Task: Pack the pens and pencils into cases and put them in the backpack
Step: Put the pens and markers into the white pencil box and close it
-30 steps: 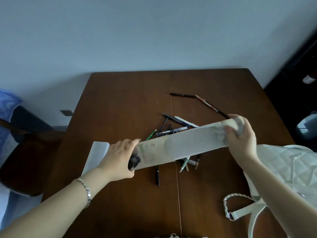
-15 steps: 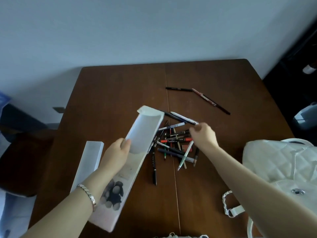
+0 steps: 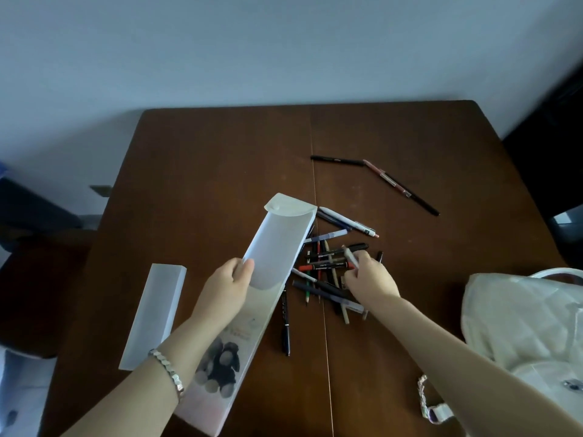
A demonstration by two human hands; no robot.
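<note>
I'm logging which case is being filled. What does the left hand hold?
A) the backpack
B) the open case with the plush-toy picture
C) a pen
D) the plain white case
B: the left hand grips the open picture case; the right hand pinches a pen; the plain case lies apart.

**Brown table against a pale wall**

A dark brown wooden table (image 3: pixel 205 171) is filling the middle of the room, with a thin seam (image 3: pixel 311 137) running from its far edge to its near one. A plain blue-grey wall (image 3: pixel 284 42) is rising behind it, catching soft, even light. At the left a dark chair (image 3: pixel 34 288) is sitting beside the table. At the far right, dark furniture (image 3: pixel 555 115) is standing in shadow.
</note>
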